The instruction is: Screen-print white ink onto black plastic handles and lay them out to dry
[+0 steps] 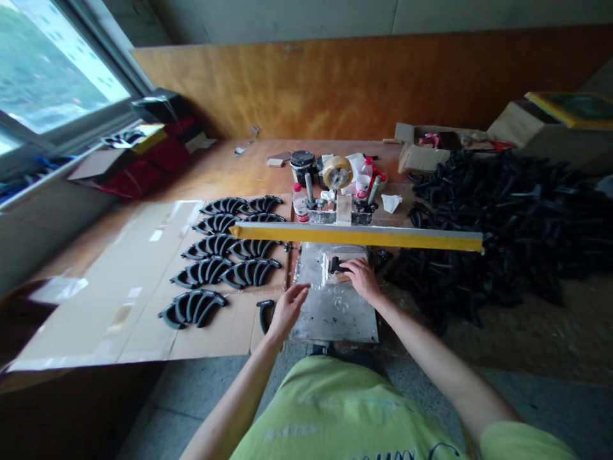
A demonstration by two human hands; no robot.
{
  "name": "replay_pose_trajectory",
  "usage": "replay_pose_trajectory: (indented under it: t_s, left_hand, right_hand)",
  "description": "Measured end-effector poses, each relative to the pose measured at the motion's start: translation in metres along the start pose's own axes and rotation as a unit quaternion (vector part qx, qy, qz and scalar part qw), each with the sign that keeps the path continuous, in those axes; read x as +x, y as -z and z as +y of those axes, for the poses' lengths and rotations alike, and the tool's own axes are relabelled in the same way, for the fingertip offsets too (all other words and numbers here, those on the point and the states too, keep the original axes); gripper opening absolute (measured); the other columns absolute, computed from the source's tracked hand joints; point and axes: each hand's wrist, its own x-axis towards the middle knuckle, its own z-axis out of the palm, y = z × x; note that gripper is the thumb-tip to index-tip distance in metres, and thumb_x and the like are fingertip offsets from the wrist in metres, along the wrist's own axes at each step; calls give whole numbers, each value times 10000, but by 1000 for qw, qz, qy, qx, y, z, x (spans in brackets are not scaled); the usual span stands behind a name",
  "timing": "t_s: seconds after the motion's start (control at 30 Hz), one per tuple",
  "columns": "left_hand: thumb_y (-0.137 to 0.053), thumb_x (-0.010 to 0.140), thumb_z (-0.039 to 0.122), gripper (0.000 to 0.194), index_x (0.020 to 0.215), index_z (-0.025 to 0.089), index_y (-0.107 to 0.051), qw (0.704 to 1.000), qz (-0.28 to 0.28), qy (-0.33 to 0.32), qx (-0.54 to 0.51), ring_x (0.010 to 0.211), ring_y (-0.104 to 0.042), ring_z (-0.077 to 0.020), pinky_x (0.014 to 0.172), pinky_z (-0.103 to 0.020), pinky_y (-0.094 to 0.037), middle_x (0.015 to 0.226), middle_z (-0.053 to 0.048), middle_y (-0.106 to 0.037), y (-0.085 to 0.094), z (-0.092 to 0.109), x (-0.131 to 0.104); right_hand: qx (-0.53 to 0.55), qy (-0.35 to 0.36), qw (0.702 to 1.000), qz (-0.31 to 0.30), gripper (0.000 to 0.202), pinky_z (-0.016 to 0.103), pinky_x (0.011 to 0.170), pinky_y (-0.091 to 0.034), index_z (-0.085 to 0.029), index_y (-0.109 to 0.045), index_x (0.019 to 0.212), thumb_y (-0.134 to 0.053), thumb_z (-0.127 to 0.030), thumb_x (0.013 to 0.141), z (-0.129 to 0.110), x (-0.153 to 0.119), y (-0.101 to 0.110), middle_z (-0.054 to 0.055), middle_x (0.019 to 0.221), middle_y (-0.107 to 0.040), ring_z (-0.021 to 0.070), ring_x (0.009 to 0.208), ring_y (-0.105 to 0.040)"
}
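We see the black part over the metal plate, centre of frame, right hand fingers closed on its right end; left hand, lower centre, fingers loosely parted, empty. We judge it light, stiff, maybe slick, hardly fragile; best gripped by the narrow arm, not the wider left end.
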Motion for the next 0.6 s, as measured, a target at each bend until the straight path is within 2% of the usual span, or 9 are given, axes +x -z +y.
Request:
replay_pose_trajectory:
  t_s: [0.07,0.13,0.23,0.33,0.4,0.47,0.53,0.6]
  left_hand:
    - [-615,795,549,477,1045,151,-700,1000,10,4,-12,949,-647,-220,851,-334,-508,1054,-92,-717,18,-2,6]
    - [-633,777,552,483,1027,144,-700,1000,9,2,-25,900,-646,-206,832,-330,-510,993,-86,-717,29,2,11]
    - [-652,766,555,490,1022,140,-693,998,23,-31,-54,871,-642,-188,808,-311,-511,959,-83,-711,37,22,21]
    - [-642,788,557,500,1094,161,-643,985,72,-95,-127,798,-638,-146,758,-277,-514,924,-57,-698,39,58,36]
    - [-593,832,559,465,1093,175,-623,967,101,-153,-177,693,-609,-111,698,-248,-509,823,-21,-666,38,85,47]
    - [-525,879,554,433,1056,173,-633,952,108,-203,-201,615,-565,-96,639,-226,-495,715,4,-614,35,108,57]
    - [-466,912,542,442,1050,163,-647,949,98,-222,-203,581,-541,-99,599,-218,-483,651,11,-582,30,121,63]
    - [-445,921,532,454,1085,161,-649,952,90,-220,-195,573,-543,-104,578,-218,-480,647,8,-586,26,126,64]
  right_hand:
    - [-41,-8,999,9,295,365,983,-416,-216,-712,1114,-494,-161,924,-5,-2,-6,90,1075,-654,225,1075,-532]
    - [-76,-17,997,12,339,366,975,-413,-220,-713,1141,-444,-159,944,-9,-5,-10,98,1062,-643,228,1071,-517]
    - [-105,-19,994,4,384,342,981,-398,-212,-697,1188,-405,-138,950,-12,-8,-12,99,1078,-631,222,1077,-498]
    - [-122,-15,992,-11,402,322,989,-381,-207,-673,1233,-393,-138,954,-13,-7,-10,96,1108,-619,218,1084,-485]
    - [-133,-12,991,-23,395,316,986,-376,-203,-666,1244,-399,-156,957,-14,-5,-8,95,1104,-619,221,1079,-481]
    - [-144,-11,989,-36,384,314,983,-375,-198,-664,1246,-408,-180,960,-17,-3,-6,96,1096,-623,226,1078,-480]
    - [-155,-15,987,-49,388,319,988,-371,-199,-655,1259,-406,-195,962,-22,-1,-4,100,1107,-626,232,1087,-481]
    - [-164,-15,984,-67,399,333,1002,-366,-205,-645,1273,-399,-197,960,-25,-1,-2,105,1136,-629,239,1104,-484]
